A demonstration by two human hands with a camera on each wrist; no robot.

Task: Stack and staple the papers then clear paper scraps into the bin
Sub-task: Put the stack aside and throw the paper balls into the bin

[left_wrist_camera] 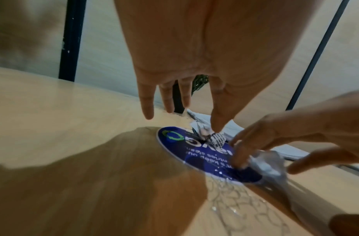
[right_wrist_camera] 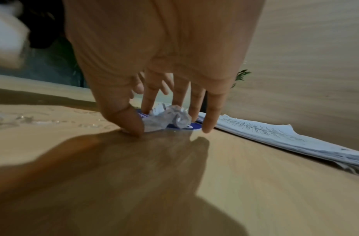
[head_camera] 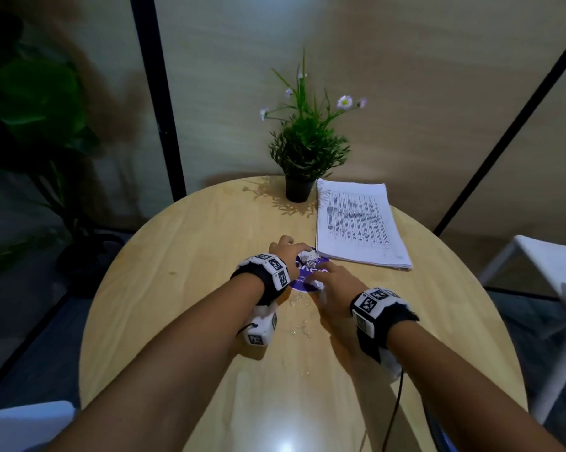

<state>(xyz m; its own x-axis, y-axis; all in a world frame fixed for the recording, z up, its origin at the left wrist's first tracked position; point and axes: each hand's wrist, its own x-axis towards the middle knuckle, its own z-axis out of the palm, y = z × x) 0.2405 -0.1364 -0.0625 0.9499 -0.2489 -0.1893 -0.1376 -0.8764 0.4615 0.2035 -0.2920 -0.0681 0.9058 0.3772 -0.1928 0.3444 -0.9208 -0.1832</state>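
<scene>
Right hand [head_camera: 335, 290] pinches a crumpled scrap [right_wrist_camera: 168, 119] on the blue disc [left_wrist_camera: 194, 153]; left hand [head_camera: 285, 251] (fingers straight) touches a printed scrap [left_wrist_camera: 216, 139] there. Grip both fully before lifting.

Head view down over table [head_camera: 177, 256]; both wrist views low, close, sharing blue disc [left_wrist_camera: 199, 158].

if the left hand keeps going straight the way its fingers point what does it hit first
Most likely the small crumpled printed paper scrap on the round blue sticker: the left hand points down at it, thumb tip about touching. Under that, the sticker on the light wooden table.
</scene>
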